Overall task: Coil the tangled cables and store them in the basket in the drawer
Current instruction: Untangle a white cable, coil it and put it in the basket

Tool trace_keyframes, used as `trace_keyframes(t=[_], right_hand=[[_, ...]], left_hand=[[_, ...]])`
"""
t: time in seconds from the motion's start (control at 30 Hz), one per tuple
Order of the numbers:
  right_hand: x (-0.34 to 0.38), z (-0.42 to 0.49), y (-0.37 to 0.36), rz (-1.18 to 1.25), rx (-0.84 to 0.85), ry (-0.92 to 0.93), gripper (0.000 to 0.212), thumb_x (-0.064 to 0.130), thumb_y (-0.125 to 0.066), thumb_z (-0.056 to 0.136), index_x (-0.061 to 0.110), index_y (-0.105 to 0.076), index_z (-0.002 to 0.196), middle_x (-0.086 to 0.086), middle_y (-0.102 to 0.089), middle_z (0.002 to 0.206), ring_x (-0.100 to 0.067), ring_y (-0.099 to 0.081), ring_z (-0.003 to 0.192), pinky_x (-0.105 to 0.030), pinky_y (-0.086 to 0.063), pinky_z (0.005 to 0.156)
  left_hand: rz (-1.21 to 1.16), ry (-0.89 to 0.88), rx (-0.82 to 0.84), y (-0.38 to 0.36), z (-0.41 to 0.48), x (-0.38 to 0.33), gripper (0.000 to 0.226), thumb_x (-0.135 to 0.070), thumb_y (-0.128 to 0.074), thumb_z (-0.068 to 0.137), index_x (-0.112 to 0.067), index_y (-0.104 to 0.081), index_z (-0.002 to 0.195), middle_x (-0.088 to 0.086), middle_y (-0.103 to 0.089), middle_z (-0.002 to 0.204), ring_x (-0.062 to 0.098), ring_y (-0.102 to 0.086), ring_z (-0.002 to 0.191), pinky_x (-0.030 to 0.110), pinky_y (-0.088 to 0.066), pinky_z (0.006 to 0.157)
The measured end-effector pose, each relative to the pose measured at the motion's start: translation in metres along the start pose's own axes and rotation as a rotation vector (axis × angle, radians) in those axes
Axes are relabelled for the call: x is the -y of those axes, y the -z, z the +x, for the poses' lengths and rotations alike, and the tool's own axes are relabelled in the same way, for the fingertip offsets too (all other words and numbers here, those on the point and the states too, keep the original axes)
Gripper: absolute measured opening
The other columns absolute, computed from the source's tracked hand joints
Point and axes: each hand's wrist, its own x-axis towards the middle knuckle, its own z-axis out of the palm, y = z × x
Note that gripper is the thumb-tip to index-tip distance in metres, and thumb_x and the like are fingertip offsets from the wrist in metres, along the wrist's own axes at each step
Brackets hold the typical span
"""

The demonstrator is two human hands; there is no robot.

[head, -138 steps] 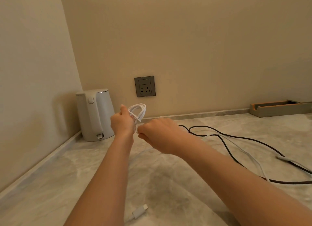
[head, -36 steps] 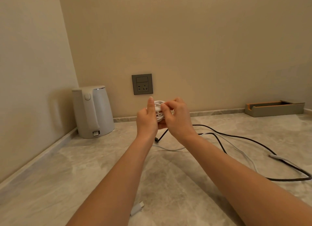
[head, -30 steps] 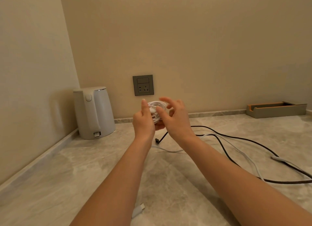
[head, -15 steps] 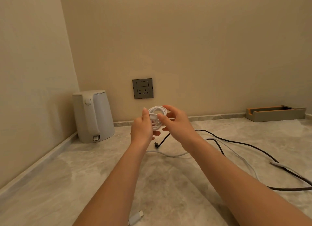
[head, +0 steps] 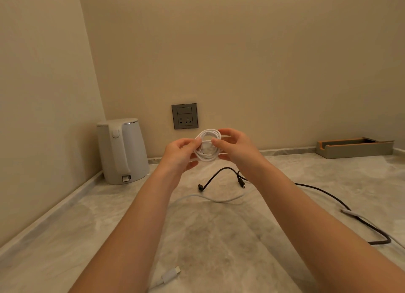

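Right hand pinches white coil; coil's ends seemingly hidden.

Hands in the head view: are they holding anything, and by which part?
Yes, a coiled white cable. The left hand pinches the coil's left side, and the right hand pinches its right side.

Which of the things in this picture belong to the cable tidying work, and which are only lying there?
For the job:
white coil, held by left hand and right hand
black cable
loose white cable

Only lying there:
kettle
wall socket
tray
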Motion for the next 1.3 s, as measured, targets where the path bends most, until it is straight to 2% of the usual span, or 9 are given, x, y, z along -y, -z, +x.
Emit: trace_keyframes(t=[0.1,0.23,0.4,0.57,0.73,0.93,1.03,1.13,1.3], right_hand=[[0.009,-0.015,0.009,0.004,0.042,-0.009,0.024,0.011,-0.063,0.089,0.015,-0.061,0.112,-0.007,-0.068,0.103,-0.015,-0.065,0.088,-0.025,-0.053,0.075],[0.016,-0.044,0.025,0.013,0.117,-0.022,0.022,0.011,-0.063,0.088,0.022,-0.065,0.107,-0.004,-0.071,0.103,-0.020,-0.067,0.097,-0.035,-0.052,0.088],[0.022,-0.093,0.046,-0.002,0.152,-0.021,0.025,0.013,-0.064,0.087,0.023,-0.066,0.109,-0.004,-0.073,0.103,-0.022,-0.067,0.100,-0.040,-0.051,0.093],[0.023,-0.145,0.067,-0.005,0.189,-0.050,0.027,0.011,-0.063,0.087,0.020,-0.067,0.112,-0.006,-0.072,0.103,-0.022,-0.067,0.099,-0.038,-0.051,0.088],[0.023,-0.193,0.089,-0.110,0.189,-0.096,0.030,0.016,-0.064,0.087,0.028,-0.066,0.114,0.002,-0.072,0.105,-0.014,-0.066,0.101,-0.037,-0.052,0.090],[0.019,-0.245,0.118,-0.207,0.120,-0.127,0.035,0.018,-0.066,0.085,0.023,-0.064,0.120,0.007,-0.071,0.107,-0.005,-0.066,0.097,-0.023,-0.056,0.077],[0.012,-0.272,0.134,-0.201,0.124,-0.162,0.032,0.014,-0.063,0.087,0.018,-0.065,0.119,0.004,-0.072,0.107,-0.007,-0.067,0.097,-0.020,-0.056,0.076],[-0.001,-0.298,0.156,-0.208,0.132,-0.211,0.026,0.015,-0.059,0.090,0.017,-0.067,0.115,-0.001,-0.073,0.103,-0.012,-0.069,0.095,-0.025,-0.056,0.079],[-0.028,-0.336,0.193,-0.268,0.108,-0.291,0.019,0.013,-0.064,0.087,0.012,-0.072,0.104,-0.005,-0.074,0.092,-0.017,-0.071,0.089,-0.026,-0.057,0.077]], left_hand=[[-0.035,0.024,0.046,-0.001,-0.015,-0.005,0.010,-0.021,-0.062,0.091,-0.012,-0.062,0.096,0.002,-0.064,0.081,0.014,-0.061,0.075,0.024,-0.047,0.066],[-0.006,0.030,0.125,-0.002,-0.044,-0.008,0.014,-0.020,-0.065,0.088,-0.012,-0.064,0.100,0.001,-0.065,0.081,0.013,-0.062,0.074,0.023,-0.048,0.064],[0.099,0.019,0.201,-0.009,-0.089,-0.013,0.014,-0.019,-0.067,0.086,-0.012,-0.065,0.098,0.005,-0.067,0.083,0.011,-0.062,0.070,0.021,-0.051,0.062],[0.197,0.055,0.292,-0.023,-0.137,-0.014,0.021,-0.020,-0.069,0.085,-0.010,-0.066,0.102,0.005,-0.070,0.083,0.007,-0.064,0.066,0.021,-0.053,0.066],[0.289,0.087,0.359,-0.039,-0.177,-0.007,0.022,-0.025,-0.070,0.084,-0.015,-0.065,0.103,0.004,-0.073,0.087,0.005,-0.067,0.069,0.017,-0.053,0.061],[0.299,0.123,0.416,-0.070,-0.213,0.012,0.023,-0.021,-0.069,0.085,-0.007,-0.064,0.103,0.012,-0.072,0.087,0.011,-0.066,0.070,0.017,-0.052,0.059],[0.272,0.166,0.460,-0.089,-0.233,0.028,0.018,-0.019,-0.069,0.085,-0.007,-0.064,0.098,0.007,-0.071,0.078,0.008,-0.065,0.066,0.018,-0.053,0.058],[0.286,0.191,0.521,-0.110,-0.251,0.045,0.013,-0.019,-0.069,0.085,-0.010,-0.063,0.093,-0.001,-0.070,0.069,0.004,-0.065,0.060,0.018,-0.053,0.057],[0.346,0.246,0.643,-0.145,-0.283,0.081,0.014,-0.021,-0.069,0.085,-0.009,-0.063,0.089,-0.001,-0.070,0.065,0.003,-0.065,0.059,0.016,-0.050,0.055]])
